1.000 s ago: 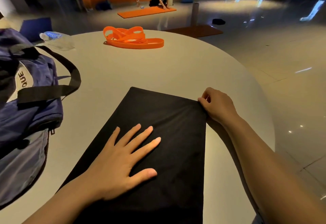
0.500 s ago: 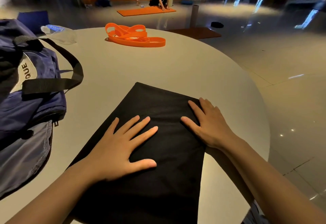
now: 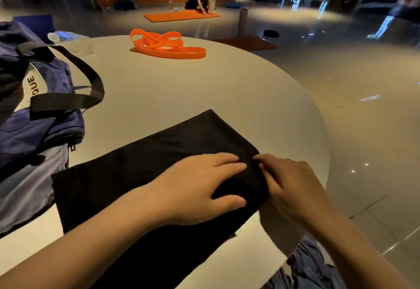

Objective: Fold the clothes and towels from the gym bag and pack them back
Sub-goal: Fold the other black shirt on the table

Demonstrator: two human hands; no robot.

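A black cloth [image 3: 141, 175] lies folded flat on the round white table [image 3: 204, 88], close to the near edge. My left hand [image 3: 195, 188] rests on its right part with fingers stretched out and the thumb spread. My right hand [image 3: 288, 184] sits at the cloth's right corner, fingers curled, and pinches the edge there. The navy gym bag [image 3: 34, 134] with black straps stands open at the left, touching the cloth's left end.
An orange band [image 3: 166, 45] lies coiled at the table's far side, with a plastic water bottle [image 3: 70, 41] to its left. Bluish fabric [image 3: 306, 263] hangs below the table's near right edge. Far back, a person kneels on an orange mat [image 3: 179, 16].
My right hand went from lying flat on the cloth to curling at its right corner. My left hand slid right toward it, and the cloth now lies more crosswise.
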